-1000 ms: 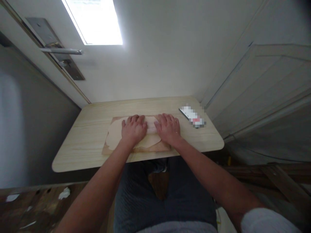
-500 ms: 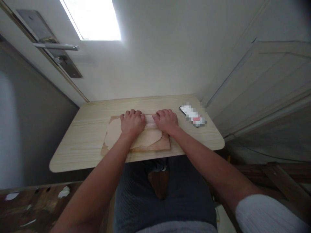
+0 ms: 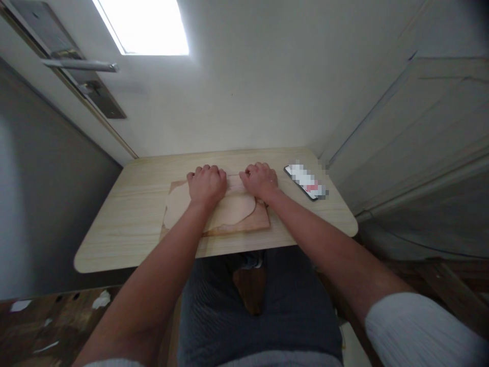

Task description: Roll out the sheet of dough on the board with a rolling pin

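A wide, flat sheet of pale dough (image 3: 234, 210) lies on a wooden board (image 3: 260, 221). Across the dough's far part runs a light-coloured rolling pin (image 3: 234, 185), visible only between my hands. My left hand (image 3: 208, 184) is closed over the pin's left part, knuckles up. Its right part is under my right hand (image 3: 260, 180), whose fingers are curled round it. Both hands hide the pin's ends and some of the dough's far edge.
The board rests on a pale wood-grain table (image 3: 118, 219) with rounded corners. A phone (image 3: 305, 181) lies right of my right hand. Behind the table stands a white door with a metal handle (image 3: 82, 65). Paper scraps (image 3: 101, 299) lie on the floor at lower left.
Both hands have moved slightly forward with the rolling pin, toward the board's far edge. The whole view has shifted a little. The phone stays in its place on the table.
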A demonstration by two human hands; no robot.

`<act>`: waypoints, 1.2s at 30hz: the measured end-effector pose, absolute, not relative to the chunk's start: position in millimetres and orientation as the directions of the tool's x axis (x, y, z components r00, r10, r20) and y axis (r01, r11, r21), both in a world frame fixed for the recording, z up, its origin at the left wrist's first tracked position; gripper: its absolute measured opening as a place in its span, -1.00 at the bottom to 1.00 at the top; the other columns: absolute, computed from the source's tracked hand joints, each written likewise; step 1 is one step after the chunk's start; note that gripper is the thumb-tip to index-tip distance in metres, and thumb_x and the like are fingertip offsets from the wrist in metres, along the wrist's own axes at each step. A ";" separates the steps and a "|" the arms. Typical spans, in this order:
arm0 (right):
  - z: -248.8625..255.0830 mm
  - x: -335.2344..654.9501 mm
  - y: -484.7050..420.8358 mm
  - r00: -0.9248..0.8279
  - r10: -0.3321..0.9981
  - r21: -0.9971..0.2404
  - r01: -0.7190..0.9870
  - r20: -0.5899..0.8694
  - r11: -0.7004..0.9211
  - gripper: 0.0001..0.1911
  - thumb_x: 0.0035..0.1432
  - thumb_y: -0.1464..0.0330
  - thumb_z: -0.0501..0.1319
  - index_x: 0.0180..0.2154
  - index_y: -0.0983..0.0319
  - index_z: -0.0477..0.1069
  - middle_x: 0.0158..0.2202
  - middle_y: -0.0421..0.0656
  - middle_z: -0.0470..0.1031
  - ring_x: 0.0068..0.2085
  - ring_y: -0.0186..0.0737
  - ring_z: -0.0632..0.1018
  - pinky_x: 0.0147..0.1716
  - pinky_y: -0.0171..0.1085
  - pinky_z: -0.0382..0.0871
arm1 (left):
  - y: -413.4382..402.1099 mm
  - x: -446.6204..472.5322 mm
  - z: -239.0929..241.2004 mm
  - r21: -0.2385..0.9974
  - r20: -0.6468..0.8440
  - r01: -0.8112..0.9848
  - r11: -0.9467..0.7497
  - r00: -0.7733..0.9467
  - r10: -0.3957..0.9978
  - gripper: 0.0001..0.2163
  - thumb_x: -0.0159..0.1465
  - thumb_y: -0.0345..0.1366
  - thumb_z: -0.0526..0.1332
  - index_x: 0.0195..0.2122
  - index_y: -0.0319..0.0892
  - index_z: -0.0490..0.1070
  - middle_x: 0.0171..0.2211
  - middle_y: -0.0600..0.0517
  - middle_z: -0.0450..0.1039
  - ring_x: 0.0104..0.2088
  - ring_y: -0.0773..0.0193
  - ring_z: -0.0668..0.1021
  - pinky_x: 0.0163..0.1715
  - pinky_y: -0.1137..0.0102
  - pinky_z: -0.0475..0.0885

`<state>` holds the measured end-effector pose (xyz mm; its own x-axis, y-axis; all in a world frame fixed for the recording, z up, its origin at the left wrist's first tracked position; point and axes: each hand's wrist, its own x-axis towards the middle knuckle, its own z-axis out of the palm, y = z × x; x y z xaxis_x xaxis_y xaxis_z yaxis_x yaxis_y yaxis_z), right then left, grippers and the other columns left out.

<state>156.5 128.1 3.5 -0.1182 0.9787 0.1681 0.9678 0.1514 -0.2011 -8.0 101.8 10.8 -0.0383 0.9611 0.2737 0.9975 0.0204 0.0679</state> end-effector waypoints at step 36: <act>5.3 150.0 151.6 -0.062 0.987 -0.260 0.961 0.147 0.099 -0.47 0.38 0.05 -0.08 0.05 0.20 0.48 0.11 0.05 0.45 0.12 0.08 0.40 0.06 0.01 0.28 | 139.7 -16.2 11.1 0.088 0.144 0.996 -0.017 0.004 0.990 -0.53 0.39 -0.12 -0.16 -0.04 -0.21 0.48 -0.05 -0.25 0.51 -0.04 -0.04 0.53 -0.09 0.15 0.37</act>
